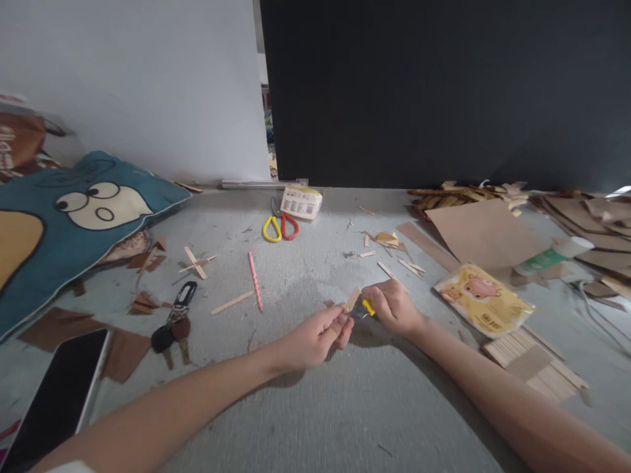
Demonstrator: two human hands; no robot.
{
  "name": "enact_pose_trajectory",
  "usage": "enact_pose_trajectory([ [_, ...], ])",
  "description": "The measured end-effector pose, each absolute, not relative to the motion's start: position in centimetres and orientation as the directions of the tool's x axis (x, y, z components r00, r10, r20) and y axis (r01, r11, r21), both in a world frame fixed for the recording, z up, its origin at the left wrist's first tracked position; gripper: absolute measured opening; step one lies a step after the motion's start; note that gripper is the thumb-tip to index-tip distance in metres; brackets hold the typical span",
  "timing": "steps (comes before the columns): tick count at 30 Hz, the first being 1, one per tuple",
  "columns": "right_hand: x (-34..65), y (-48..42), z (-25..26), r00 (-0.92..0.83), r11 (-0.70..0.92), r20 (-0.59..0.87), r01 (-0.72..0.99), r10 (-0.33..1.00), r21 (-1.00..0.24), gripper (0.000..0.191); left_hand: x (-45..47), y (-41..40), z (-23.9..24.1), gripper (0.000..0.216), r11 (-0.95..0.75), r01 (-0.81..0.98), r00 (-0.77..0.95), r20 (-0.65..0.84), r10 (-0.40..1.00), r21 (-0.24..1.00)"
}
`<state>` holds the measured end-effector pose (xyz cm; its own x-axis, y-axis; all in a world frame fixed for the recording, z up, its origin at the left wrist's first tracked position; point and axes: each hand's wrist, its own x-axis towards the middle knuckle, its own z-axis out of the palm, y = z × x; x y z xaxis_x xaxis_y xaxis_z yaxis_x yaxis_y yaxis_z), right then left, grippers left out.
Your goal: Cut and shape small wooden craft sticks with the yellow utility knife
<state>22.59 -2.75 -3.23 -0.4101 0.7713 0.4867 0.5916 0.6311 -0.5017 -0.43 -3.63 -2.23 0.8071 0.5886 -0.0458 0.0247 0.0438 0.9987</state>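
Observation:
My left hand (318, 335) is closed near the middle of the table, its fingertips pinching a flat wooden craft stick (353, 298) that points up and away. Just to the right, my right hand (393, 307) is wrapped round a small tool with a yellow handle (368, 307). Its dark metal end meets the stick beside my left fingertips; most of the tool is hidden, and I cannot tell its exact kind. Left of my hands lie a pink pencil-like stick (255, 279) and another craft stick (231, 303).
Scissors (280, 227) lie by a small packet (302, 201) at the back. Keys (172, 332), a phone (59, 394) and a blue cushion (93, 217) are at left. Right are a yellow packet (483, 299), bundled craft sticks (552, 384), a glue stick (552, 256) and cardboard (483, 230).

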Motion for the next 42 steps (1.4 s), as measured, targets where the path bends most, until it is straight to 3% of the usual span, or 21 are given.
enact_pose_trajectory([
  [7, 22.3, -2.8, -3.3, -0.401, 0.628, 0.495, 0.606, 0.771, -0.488, 0.063, -0.4, -3.7, -2.1, 0.043, 0.017, 0.060, 0.813, -0.059, 0.580, 0.998],
  [15, 22.4, -2.6, -3.4, -0.355, 0.596, 0.504, 0.644, 0.788, -0.479, 0.063, 0.1, -3.7, -2.3, 0.042, 0.064, -0.096, 0.770, 0.033, 0.637, 0.993],
  [28, 22.1, -3.0, -3.3, -0.366, 0.617, 0.567, 0.705, 0.738, -0.349, 0.061, -0.1, -3.7, -1.9, 0.045, 0.039, 0.004, 0.764, -0.029, 0.644, 0.999],
  [35, 21.9, -3.1, -3.5, -0.319, 0.583, 0.609, 0.755, 0.727, -0.301, 0.057, 0.2, -3.7, -2.5, 0.047, 0.102, -0.083, 0.728, -0.009, 0.686, 0.991],
  [42, 22.2, -3.1, -3.7, -0.238, 0.525, 0.602, 0.771, 0.762, -0.360, 0.058, 0.5, -3.2, -2.7, 0.043, 0.072, -0.219, 0.685, 0.100, 0.722, 0.973],
])
